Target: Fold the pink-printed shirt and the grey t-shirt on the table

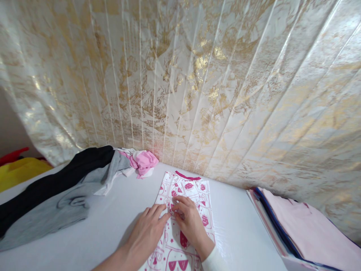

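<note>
Nearest to camera is the white garment w/ dark pink prints (172,235), lying flat on a white surface (234,226); its lower end is cut off by the view, its dark pink neckband (188,176) points away. L hand (150,224) rests at the garment's left edge, fingers loosely bent; R hand (189,218) is upon its middle, fingers curled, thumb close to index. Fingertips of both nearly meet; whether they pinch any fabric, I can't tell.

As I judge, the garment is already made narrow, w/ sides prob. turned in, but its length is not yet folded. Right of it is a neat folded stack (318,226), looks done; left of it, gray cloth (56,210), black cloth (67,180) and a crumpled pink piece (145,162) lie loose, so prob. left to do.

Re: room: open surface lies on both sides of the garment, btwn loose clothes and stack. Beyond its neckband, a gold-patterned curtain (197,94) stands quite near, so less space there.
</note>
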`<move>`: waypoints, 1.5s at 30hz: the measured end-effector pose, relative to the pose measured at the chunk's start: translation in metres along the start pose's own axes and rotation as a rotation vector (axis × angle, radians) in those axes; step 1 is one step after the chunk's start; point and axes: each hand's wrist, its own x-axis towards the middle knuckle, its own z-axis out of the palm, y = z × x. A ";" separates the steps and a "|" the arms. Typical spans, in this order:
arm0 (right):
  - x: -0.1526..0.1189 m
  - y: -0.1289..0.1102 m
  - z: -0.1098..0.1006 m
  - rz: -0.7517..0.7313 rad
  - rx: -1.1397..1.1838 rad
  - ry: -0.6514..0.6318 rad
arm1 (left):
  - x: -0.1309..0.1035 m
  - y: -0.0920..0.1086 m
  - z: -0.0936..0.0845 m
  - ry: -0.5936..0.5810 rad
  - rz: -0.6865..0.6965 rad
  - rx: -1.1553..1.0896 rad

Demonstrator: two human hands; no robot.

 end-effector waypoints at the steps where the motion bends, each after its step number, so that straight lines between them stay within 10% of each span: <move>1: 0.000 0.000 0.000 0.003 0.010 0.003 | 0.000 0.000 0.000 0.004 0.003 0.000; 22: -0.001 -0.001 -0.012 0.091 0.141 -0.123 | 0.000 0.004 -0.011 -0.066 -0.007 0.003; 27: 0.002 0.023 -0.026 0.184 0.288 0.007 | -0.002 0.002 -0.017 -0.055 -0.002 -0.041; 38: -0.009 0.052 -0.001 0.072 -0.433 0.093 | 0.073 -0.009 0.018 0.166 0.180 -0.051; 45: -0.017 0.043 0.006 0.097 -0.554 0.001 | 0.074 -0.019 0.041 0.091 0.196 -0.030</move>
